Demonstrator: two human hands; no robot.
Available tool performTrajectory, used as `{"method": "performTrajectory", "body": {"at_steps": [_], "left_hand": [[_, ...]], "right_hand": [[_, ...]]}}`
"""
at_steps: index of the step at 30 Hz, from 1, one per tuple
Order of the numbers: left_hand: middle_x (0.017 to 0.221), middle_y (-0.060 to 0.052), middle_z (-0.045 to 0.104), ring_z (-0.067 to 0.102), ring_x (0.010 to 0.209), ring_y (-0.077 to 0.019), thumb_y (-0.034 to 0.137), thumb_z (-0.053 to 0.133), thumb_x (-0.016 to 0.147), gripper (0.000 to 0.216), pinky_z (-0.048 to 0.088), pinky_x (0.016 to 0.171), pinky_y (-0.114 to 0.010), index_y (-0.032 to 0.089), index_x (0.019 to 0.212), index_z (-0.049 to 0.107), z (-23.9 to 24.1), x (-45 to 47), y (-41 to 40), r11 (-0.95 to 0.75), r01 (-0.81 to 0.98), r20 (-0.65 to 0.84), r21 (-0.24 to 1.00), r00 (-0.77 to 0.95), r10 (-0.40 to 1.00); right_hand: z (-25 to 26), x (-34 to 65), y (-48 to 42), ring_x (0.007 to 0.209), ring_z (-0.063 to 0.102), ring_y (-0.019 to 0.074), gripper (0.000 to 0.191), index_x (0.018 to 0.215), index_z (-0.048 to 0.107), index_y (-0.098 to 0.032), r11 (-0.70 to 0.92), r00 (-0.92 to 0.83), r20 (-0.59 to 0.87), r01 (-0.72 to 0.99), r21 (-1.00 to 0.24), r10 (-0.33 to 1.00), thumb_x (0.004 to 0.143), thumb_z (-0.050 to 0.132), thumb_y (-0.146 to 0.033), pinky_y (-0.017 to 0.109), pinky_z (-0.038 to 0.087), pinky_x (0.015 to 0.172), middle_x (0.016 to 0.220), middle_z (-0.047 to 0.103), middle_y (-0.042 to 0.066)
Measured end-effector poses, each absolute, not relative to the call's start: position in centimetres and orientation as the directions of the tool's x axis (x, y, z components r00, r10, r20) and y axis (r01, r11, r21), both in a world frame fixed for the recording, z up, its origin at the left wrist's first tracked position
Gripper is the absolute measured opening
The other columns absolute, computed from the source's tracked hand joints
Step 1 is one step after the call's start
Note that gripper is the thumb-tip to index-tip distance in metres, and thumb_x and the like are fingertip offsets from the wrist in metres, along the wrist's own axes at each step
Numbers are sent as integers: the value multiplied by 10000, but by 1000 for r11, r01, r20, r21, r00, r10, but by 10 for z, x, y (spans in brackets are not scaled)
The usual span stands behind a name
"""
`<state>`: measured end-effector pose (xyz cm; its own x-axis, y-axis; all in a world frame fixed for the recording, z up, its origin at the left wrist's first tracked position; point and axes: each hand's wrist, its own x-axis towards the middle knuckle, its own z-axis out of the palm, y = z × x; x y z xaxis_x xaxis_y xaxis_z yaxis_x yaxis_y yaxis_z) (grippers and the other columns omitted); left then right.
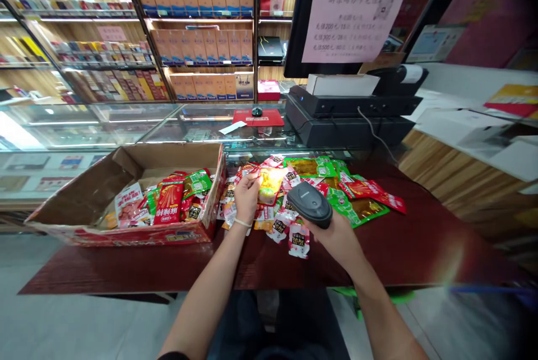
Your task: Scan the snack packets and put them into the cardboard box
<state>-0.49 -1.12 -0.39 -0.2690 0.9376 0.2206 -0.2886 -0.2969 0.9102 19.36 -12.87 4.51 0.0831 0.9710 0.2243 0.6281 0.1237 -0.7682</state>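
My left hand point(246, 196) is closed on a small yellow snack packet point(269, 185), holding it up over a pile of snack packets point(336, 189) on the dark red table point(420, 242). My right hand point(336, 234) grips a dark handheld barcode scanner point(310, 203), its head turned toward the yellow packet. Red, green and white packets lie spread under and around both hands.
An open cardboard box point(84, 197) with more snack packets stands at the left of the table. Behind are a glass counter point(202, 124) with a red mouse pad, a black cash register point(348, 113) with a pink notice, and shelves of boxed goods.
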Motion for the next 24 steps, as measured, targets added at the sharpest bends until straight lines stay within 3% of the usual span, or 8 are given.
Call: {"method": "performTrajectory", "body": {"at_steps": [6,9,11,16,19,21,24], "left_hand": [[826,-37,705,662,784,-145,304,720,751,202,518,766,-271,149,868,665,4,-4,-17,-326,-222,266,919,-262,928],[870,-40,699,667,830,-152,304,664,815,167,522,781,-270,166,905,638,28,-10,-30,-396,-121,357,910,-256,898],[895,-41,698,670,850,-152,311,620,864,161,523,771,-257,179,957,618,53,-21,-40,-458,-34,438,888,-238,867],[894,-26,706,678,813,-143,327,568,917,162,526,761,-248,200,1007,614,105,-87,-59,-535,357,641,765,-347,684],[1017,-34,722,688,932,-164,295,545,933,155,520,839,-274,221,1043,626,112,-143,-68,-449,631,751,633,-359,554],[1095,-42,722,675,1037,-191,252,546,927,160,511,891,-301,234,1055,640,107,-177,-73,-345,750,755,565,-300,584],[1180,-54,703,639,1142,-233,192,597,874,291,497,951,-345,255,1156,632,93,-211,-78,-215,829,618,515,-186,764]], "right_hand": [[48,199,-133,665,689,284,362,923,696,-194,64,148,210,654,-754,967,748,655,-508,334,495,562,628,699,54],[51,201,-132,668,692,301,369,803,696,-194,8,193,178,655,-756,965,718,662,-552,335,493,532,652,712,82],[53,199,-130,703,702,320,399,825,713,-189,27,179,183,641,-767,967,696,675,-565,346,505,540,714,737,101],[58,176,-125,812,720,336,414,953,740,-202,168,62,250,584,-794,966,716,677,-535,364,553,634,863,770,102],[59,157,-123,827,724,314,381,956,737,-206,182,38,248,573,-799,968,732,669,-507,336,554,635,876,771,85],[59,146,-121,873,722,304,377,971,728,-202,186,35,252,579,-794,967,744,663,-495,323,552,665,913,770,78],[57,134,-118,826,725,301,381,943,725,-188,196,19,255,587,-786,967,737,682,-506,317,540,639,856,767,86]]}}
